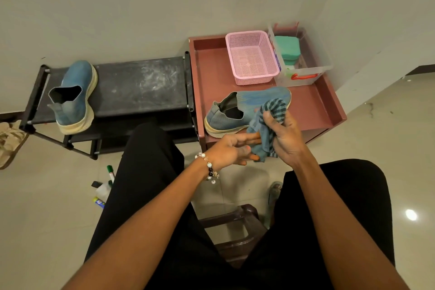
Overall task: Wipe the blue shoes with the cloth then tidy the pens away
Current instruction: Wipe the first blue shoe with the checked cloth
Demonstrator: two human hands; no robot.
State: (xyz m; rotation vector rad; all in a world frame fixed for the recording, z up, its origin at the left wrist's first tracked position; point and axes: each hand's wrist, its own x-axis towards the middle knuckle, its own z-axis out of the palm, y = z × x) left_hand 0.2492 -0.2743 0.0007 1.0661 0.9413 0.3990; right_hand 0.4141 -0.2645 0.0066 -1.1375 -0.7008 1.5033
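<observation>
One blue shoe (237, 110) lies on the reddish-brown table (313, 106), toe pointing right. The second blue shoe (74, 96) stands on the black rack (141, 85) to the left. My right hand (286, 139) grips a blue striped cloth (267, 122) just in front of the near shoe. My left hand (231, 152) is at the cloth's lower end, fingers extended and touching it. Pens and markers (104, 186) lie on the floor by my left leg, partly hidden.
A pink basket (251, 57) and a clear plastic box (303, 75) with a green item stand at the table's back. A sandal (9, 141) lies at the far left. A dark plastic stool (237, 233) sits between my legs.
</observation>
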